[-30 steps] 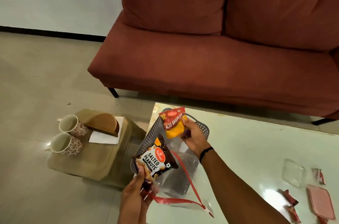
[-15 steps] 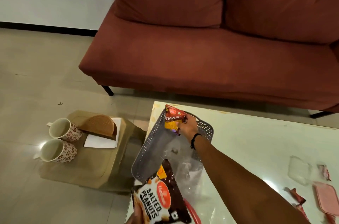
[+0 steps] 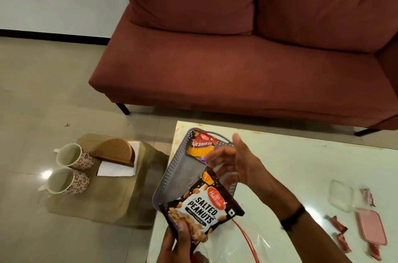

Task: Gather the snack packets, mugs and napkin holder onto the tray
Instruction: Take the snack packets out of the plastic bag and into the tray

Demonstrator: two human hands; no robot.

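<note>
1. The left hand (image 3: 178, 241) pinches the salted peanuts packet (image 3: 202, 209) by its lower corner, fingers (image 3: 183, 227) curled on the foil; the packet hangs over the near end of the grey tray (image 3: 172, 173).
2. The right hand (image 3: 234, 163) hovers over the tray with fingers spread and holding nothing; the red-and-yellow snack packet (image 3: 201, 146) lies in the tray just beyond its fingertips.
3. Both packets look light, crinkly and slippery; an edge-seam pinch should do.
4. The two mugs (image 3: 72, 169) and wooden napkin holder (image 3: 117, 152) sit on a low stool, well left of either hand.
5. The mugs are probably ceramic, heavier and breakable: take them by the handle or around the body.
</note>
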